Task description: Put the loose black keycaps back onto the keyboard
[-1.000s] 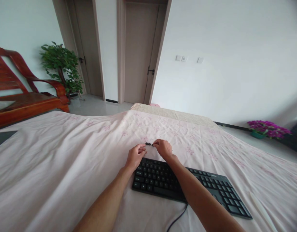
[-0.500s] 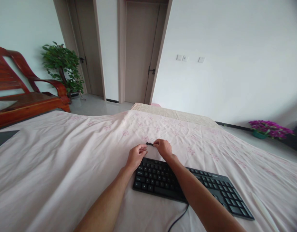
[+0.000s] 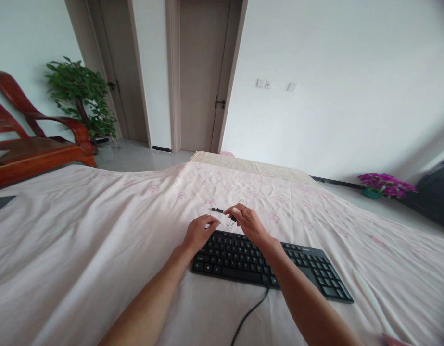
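Observation:
A black keyboard [image 3: 239, 259] lies on the pink-flowered white cloth, its cable running toward me. My left hand [image 3: 202, 233] rests at its upper left corner, thumb and index finger curved with a gap between them and nothing visible inside. Above the keyboard's back edge, my right hand [image 3: 245, 222] pinches a wire keycap puller [image 3: 230, 223]; its thin prongs point down toward the keyboard and a wire loop sticks out behind the fingers. A small black piece shows under the fingertips. Several small black keycaps [image 3: 217, 210] lie in a row just beyond both hands.
The wrinkled cloth [image 3: 99, 250] spreads on every side. A long pale strip [image 3: 373, 298] lies right of the keyboard, with a blurred pinkish thing at the bottom edge. A dark flat object [image 3: 1, 204] sits far left. Beyond are a wooden chair [image 3: 44, 149] and purple flowers [image 3: 387, 185].
My right hand has turned and pulled back from the row of keycaps, and the wire puller now shows in it. My left hand stays near the keyboard corner. The view has shifted slightly.

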`<action>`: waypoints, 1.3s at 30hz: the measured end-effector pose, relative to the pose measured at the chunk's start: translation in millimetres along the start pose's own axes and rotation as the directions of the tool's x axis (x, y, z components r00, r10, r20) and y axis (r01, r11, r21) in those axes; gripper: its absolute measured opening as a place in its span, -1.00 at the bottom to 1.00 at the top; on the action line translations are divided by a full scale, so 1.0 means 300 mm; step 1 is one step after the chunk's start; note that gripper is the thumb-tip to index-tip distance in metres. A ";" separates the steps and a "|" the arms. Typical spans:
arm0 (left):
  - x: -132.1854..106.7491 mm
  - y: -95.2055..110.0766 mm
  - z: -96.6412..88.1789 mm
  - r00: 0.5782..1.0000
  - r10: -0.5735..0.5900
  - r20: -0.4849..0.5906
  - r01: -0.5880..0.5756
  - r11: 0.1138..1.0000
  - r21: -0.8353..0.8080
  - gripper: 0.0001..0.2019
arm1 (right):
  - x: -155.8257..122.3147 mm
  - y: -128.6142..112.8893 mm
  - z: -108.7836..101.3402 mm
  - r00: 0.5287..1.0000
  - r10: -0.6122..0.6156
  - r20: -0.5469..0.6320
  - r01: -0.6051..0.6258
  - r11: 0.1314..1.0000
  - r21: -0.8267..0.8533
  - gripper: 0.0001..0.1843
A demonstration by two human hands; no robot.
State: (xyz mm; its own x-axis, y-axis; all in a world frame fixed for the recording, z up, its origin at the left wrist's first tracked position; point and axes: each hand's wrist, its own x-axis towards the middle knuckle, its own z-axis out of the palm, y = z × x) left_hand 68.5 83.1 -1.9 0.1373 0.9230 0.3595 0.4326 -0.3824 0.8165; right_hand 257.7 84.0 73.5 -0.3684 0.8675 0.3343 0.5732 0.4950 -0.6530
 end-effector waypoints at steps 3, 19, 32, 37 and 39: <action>-0.012 0.030 0.007 0.996 0.067 0.056 -0.071 0.995 0.066 -0.82 | -0.036 0.011 0.027 0.999 0.036 0.015 -0.038 0.992 0.119 -0.59; -0.014 0.000 0.031 0.987 0.063 0.148 -0.078 0.992 0.101 -0.90 | -0.040 0.033 0.072 0.989 -0.073 0.127 0.068 0.997 0.043 -0.58; 0.002 0.034 0.048 0.985 0.083 0.154 -0.111 0.976 0.185 -0.94 | -0.069 0.090 0.150 0.995 -0.053 -0.084 0.061 0.993 0.101 -0.51; -0.010 0.055 0.045 0.967 0.176 0.183 -0.217 0.946 0.241 -0.95 | -0.088 0.088 0.160 0.978 -0.060 -0.198 0.097 0.978 0.185 -0.52; -0.014 0.056 0.046 0.967 0.171 0.191 -0.214 0.950 0.229 -0.94 | -0.096 0.079 0.161 0.964 -0.044 -0.262 0.111 0.963 0.247 -0.52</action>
State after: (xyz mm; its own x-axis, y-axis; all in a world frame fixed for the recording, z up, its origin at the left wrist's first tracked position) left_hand 87.4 73.5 4.2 0.3769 0.8349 0.4012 0.5854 -0.5503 0.5954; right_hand 246.4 68.4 15.6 -0.1884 0.8273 0.5293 0.3304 0.5609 -0.7591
